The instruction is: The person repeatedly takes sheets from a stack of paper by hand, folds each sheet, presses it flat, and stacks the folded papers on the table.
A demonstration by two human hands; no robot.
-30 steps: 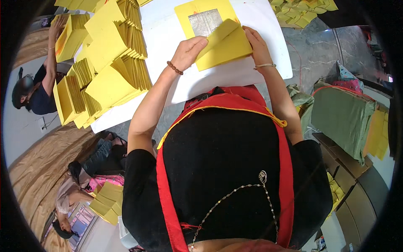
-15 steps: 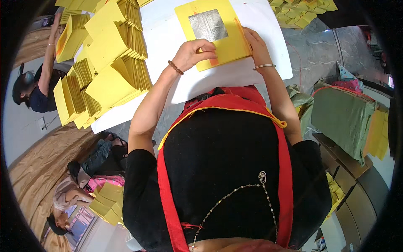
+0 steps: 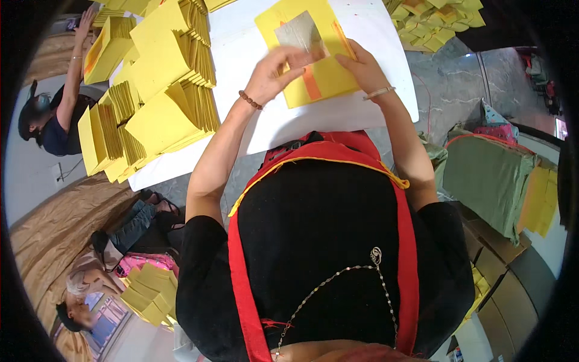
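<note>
A stack of yellow paper sheets (image 3: 332,81) lies on the white table, with a silver foil square (image 3: 300,33) on its top face and orange strips near the edges. My left hand (image 3: 274,75) is over the foil's lower edge. Its fingers are blurred and its thumb stands apart below them, so whether a sheet is between them cannot be made out. At the stack's right edge my right hand (image 3: 365,67) grips the paper, thumb on top and fingers along the side.
Folded yellow paper bundles (image 3: 166,111) crowd the left of the white table (image 3: 238,36). More yellow paper (image 3: 431,21) lies beyond its far right corner. A green-wrapped bale (image 3: 485,175) stands at right. Two other people (image 3: 57,130) are at left, one reaching to the paper.
My left fingers have moved up over the foil, whose outline now looks bent or tilted. My right thumb has come onto the top of the stack. The stack has shifted slightly.
</note>
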